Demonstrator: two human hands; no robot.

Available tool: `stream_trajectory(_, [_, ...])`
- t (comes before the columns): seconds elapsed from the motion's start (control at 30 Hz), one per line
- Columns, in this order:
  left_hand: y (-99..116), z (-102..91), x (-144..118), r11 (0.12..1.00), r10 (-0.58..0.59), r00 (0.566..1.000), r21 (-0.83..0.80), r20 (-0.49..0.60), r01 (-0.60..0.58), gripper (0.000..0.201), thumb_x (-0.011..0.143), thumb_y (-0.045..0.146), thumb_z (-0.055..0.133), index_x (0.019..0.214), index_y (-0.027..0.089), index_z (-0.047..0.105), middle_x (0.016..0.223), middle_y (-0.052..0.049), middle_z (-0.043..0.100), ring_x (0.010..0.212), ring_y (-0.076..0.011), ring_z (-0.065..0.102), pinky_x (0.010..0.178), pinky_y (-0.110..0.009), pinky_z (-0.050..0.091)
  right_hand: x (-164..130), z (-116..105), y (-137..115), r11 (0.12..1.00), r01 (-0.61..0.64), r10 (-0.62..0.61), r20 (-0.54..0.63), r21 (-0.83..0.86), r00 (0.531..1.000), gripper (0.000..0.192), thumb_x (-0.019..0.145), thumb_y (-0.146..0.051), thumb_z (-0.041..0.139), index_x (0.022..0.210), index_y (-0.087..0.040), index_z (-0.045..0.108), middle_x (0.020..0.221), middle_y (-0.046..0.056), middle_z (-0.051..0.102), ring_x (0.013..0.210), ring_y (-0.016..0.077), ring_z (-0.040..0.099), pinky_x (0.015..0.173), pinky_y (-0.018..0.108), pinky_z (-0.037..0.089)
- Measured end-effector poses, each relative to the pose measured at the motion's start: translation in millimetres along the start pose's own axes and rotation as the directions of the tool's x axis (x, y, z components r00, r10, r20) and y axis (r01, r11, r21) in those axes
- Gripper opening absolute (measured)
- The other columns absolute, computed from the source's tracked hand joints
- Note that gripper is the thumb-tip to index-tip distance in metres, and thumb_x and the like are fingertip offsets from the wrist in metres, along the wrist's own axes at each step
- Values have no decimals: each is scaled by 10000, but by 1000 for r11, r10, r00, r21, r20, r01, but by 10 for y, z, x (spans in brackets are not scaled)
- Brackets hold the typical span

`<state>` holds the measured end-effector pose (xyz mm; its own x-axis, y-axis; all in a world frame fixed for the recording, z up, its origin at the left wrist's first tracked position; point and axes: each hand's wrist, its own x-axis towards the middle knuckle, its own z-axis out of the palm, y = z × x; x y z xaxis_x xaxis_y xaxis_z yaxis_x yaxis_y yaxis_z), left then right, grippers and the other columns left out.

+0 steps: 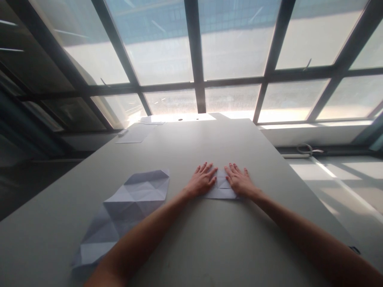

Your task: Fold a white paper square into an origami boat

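A folded sheet of white paper (222, 193) lies flat on the white table, with crease lines showing between my hands. Across its left side rests my left hand (202, 179), fingers spread and pointing away from me. My right hand (238, 180) lies on the paper's right side, its fingers stretched out too. Both palms cover the paper's side edges. To the left of my left forearm is a larger creased sheet of paper (134, 195), unfolded, with raised fold lines; my forearm hides part of it.
The white table (197, 143) reaches up to a row of framed windows (167, 52). Flat paper sheets (133, 135) lie at its far left, a small pale object on them. Beyond the right edge, a coiled cable (305, 149) sits near the wall.
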<state>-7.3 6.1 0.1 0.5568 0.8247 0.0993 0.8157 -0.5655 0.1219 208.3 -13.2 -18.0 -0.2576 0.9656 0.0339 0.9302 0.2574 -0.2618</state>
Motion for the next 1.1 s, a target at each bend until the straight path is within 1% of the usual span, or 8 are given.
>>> stream_trajectory(0.27, [24, -49, -9, 1000, -1, 1000, -30, 5, 1, 678, 882, 702, 326, 1451, 334, 345, 1555, -18, 241, 1444, -273, 118, 1153, -462, 122, 12, 7, 149, 986, -94, 118, -173, 139, 978, 493, 963, -268, 270, 1434, -171, 376, 1508, 116, 337, 1414, 236, 229, 1127, 534, 159])
stream_trajectory(0.37, [35, -60, -10, 999, -3, 1000, -34, 9, 3, 687, 877, 703, 341, 1453, 328, 345, 1556, -22, 240, 1442, -275, 125, 1153, -462, 116, 11, -22, 129, 988, -14, 48, -218, 155, 975, 501, 974, -342, 285, 1440, -173, 365, 1515, 112, 325, 1422, 217, 207, 1131, 484, 187])
stream_trajectory(0.5, [40, -66, -16, 999, 3, 1000, -34, 10, -3, 712, 860, 720, 351, 1456, 331, 336, 1557, -20, 234, 1442, -278, 121, 1149, -473, 125, -9, -73, 96, 988, 153, -150, -101, 25, 983, 629, 938, -544, 353, 1457, -190, 340, 1558, 131, 202, 1443, 266, 95, 1123, 558, 113])
stream_trajectory(0.63, [45, -81, -20, 999, 0, 1000, -35, 27, 1, 740, 847, 729, 372, 1464, 324, 321, 1560, -24, 227, 1444, -275, 116, 1151, -463, 118, -3, -109, 191, 982, 181, -182, -15, -55, 983, 744, 886, -666, 341, 1475, -213, 306, 1572, 133, 142, 1443, 309, 40, 1108, 608, 48])
stream_trajectory(0.77, [44, -85, -17, 999, -1, 1000, -35, 30, 2, 743, 844, 730, 375, 1464, 325, 320, 1562, -18, 218, 1445, -276, 110, 1153, -464, 117, 44, -117, 399, 992, 91, -98, -80, -83, 992, 660, 937, -585, 283, 1471, -199, 312, 1566, 140, 166, 1442, 307, 57, 1097, 630, 13])
stream_trajectory(0.93, [30, -64, -9, 999, 15, 1000, -36, 14, -14, 757, 838, 744, 355, 1459, 312, 336, 1561, -30, 219, 1439, -293, 134, 1149, -488, 120, 81, -139, 460, 999, -21, 29, -279, 32, 960, 532, 988, -387, 225, 1448, -152, 352, 1508, 153, 325, 1424, 263, 186, 1116, 565, 140])
stream_trajectory(1.0, [25, -56, -7, 999, 18, 1000, -36, 12, -18, 764, 838, 749, 343, 1462, 308, 329, 1562, -35, 216, 1440, -291, 125, 1148, -490, 116, 73, -159, 403, 996, 77, -58, -303, 52, 951, 535, 989, -408, 240, 1454, -163, 344, 1514, 134, 321, 1429, 235, 175, 1127, 518, 163])
stream_trajectory(1.1, [22, -48, -3, 999, 12, 1000, -35, 18, -11, 770, 837, 753, 331, 1466, 309, 320, 1562, -38, 217, 1444, -284, 109, 1149, -486, 111, 54, -191, 326, 960, 281, -275, -164, 15, 947, 612, 947, -527, 355, 1477, -225, 299, 1556, 97, 222, 1444, 233, 105, 1136, 524, 122])
